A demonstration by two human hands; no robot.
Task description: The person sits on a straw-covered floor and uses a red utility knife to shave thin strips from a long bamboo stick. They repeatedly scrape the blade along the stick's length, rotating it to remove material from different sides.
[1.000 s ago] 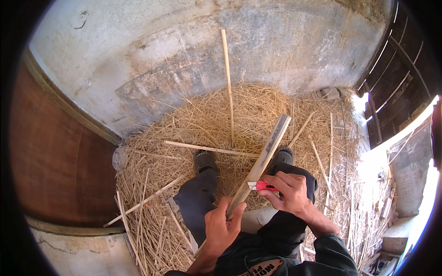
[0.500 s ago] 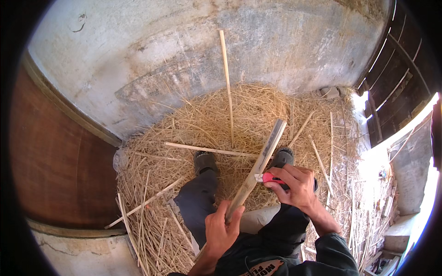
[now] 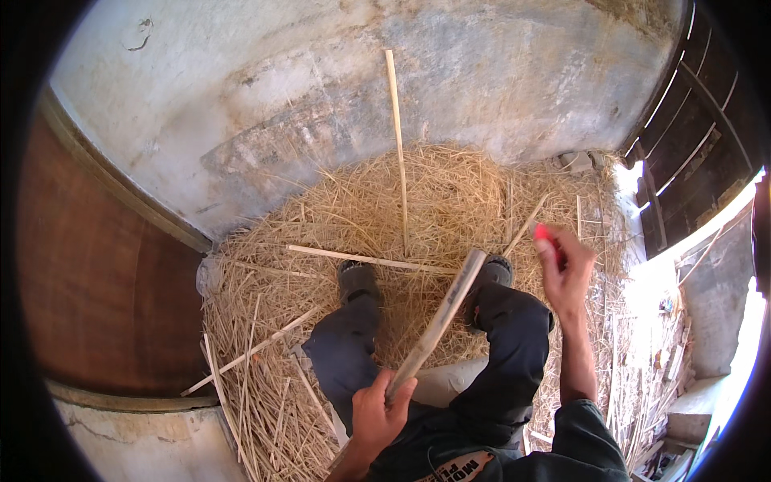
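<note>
And here I have the wooden slat, centre of my view, slanting up from the person's lap, its far end leaning right, dark streaks along its face. The left hand is wrapped around its near end, thumb and fingers gripping it. Over on the right, well apart from the slat, the right hand is closed around a red utility knife, blade end toward the left, blurred for me.

Past the slat, I see two dark shoes on a spread of straw, and a pale thin stick lying across just beyond them. Farther off, another slim stick points toward the stained wall. Far left, a brown panel; far right, dark planks, light showing through the gaps.
</note>
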